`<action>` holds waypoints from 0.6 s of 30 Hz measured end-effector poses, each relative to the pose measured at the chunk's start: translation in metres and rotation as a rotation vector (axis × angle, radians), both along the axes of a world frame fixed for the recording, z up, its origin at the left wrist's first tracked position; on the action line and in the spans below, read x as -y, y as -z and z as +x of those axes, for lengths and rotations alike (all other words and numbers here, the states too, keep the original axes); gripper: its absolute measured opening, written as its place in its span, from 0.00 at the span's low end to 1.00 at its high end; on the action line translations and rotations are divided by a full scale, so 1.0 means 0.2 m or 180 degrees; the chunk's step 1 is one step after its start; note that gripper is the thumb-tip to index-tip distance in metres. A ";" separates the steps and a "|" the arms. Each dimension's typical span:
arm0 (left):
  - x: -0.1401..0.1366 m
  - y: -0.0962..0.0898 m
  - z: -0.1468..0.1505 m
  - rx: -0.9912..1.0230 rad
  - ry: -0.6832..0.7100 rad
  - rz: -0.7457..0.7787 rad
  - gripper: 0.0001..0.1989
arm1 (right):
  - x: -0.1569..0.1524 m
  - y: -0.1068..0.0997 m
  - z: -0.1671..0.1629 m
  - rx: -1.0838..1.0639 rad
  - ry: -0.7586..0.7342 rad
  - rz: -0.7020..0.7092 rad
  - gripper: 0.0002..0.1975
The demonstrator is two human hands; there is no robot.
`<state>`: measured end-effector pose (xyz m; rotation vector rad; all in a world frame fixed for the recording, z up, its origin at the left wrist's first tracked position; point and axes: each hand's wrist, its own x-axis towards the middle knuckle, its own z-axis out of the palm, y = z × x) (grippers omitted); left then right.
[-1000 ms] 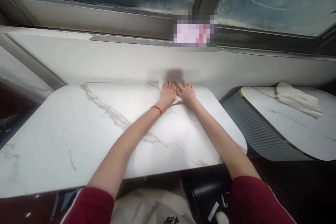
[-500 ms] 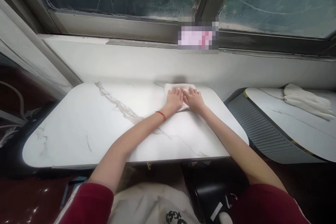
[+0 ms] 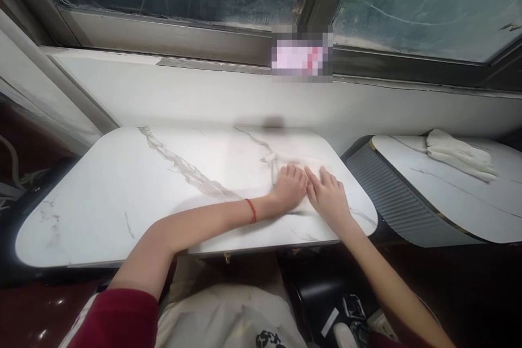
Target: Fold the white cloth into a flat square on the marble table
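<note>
Well, your left hand [image 3: 289, 190] and right hand [image 3: 330, 197] both lie palm down on a white cloth [image 3: 304, 207], a bit blurry, toward the right end of the white marble-look table [image 3: 228, 160]. Your left fingers are close together; your right fingers are slightly apart. A red string bracelet [image 3: 251, 211] circles your left wrist. Another cloth [image 3: 460, 155] lies on the next table [image 3: 432, 190].

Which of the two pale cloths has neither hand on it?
The far-right cloth, on the separate table; the other cloth lies beneath the left hand and right hand.
</note>
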<state>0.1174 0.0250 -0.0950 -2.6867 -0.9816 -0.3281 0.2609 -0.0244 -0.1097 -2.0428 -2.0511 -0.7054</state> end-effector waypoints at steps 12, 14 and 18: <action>0.14 0.03 0.18 0.0252 0.1024 0.0192 0.26 | 0.34 0.02 0.18 -0.0143 0.0521 -0.0043 0.29; 0.08 0.03 0.23 0.0286 0.0973 0.0106 0.25 | 0.26 0.01 0.23 -0.0046 0.0530 -0.0068 0.28; -0.09 0.05 0.32 0.0326 0.0727 -0.0039 0.26 | 0.06 -0.01 0.33 0.0137 0.0469 -0.0188 0.27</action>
